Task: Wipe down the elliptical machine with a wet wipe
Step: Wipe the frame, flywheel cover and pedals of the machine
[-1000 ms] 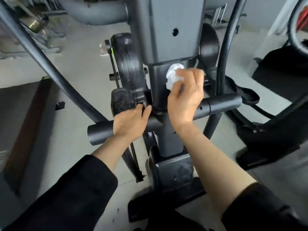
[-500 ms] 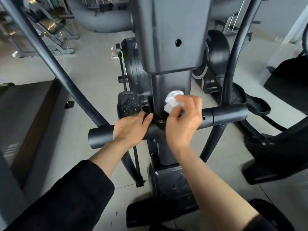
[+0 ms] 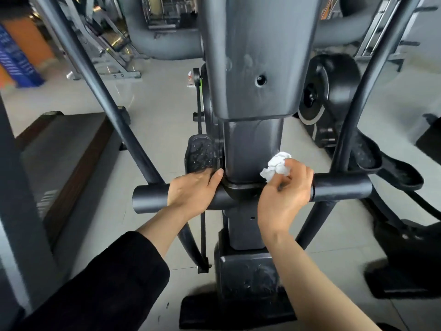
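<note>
- Right hand (image 3: pixel 284 199) at the lower right edge of the elliptical machine's centre column (image 3: pixel 253 149), fingers (image 3: pixel 290 164) curled and pinching a crumpled white wet wipe (image 3: pixel 275 166) — wipe touching the column just above the collar.
- Left hand (image 3: pixel 191 192) wrapped over the horizontal crossbar (image 3: pixel 341 188) left of the column, fingers pressed together, thumb against the column's base.
- Black foot pedal (image 3: pixel 201 155) just beyond the left hand.
- Grey tiled floor (image 3: pixel 164 111) beneath.

The crumpled white wipe (image 3: pixel 276 165), pinched in the right hand (image 3: pixel 284 197), looks like soft, wrinkled paper. Beside it the column (image 3: pixel 250 149) is smooth, semi-gloss dark metal; the crossbar (image 3: pixel 341 189) is matt black, the pedal (image 3: pixel 201 155) rough and studded.
</note>
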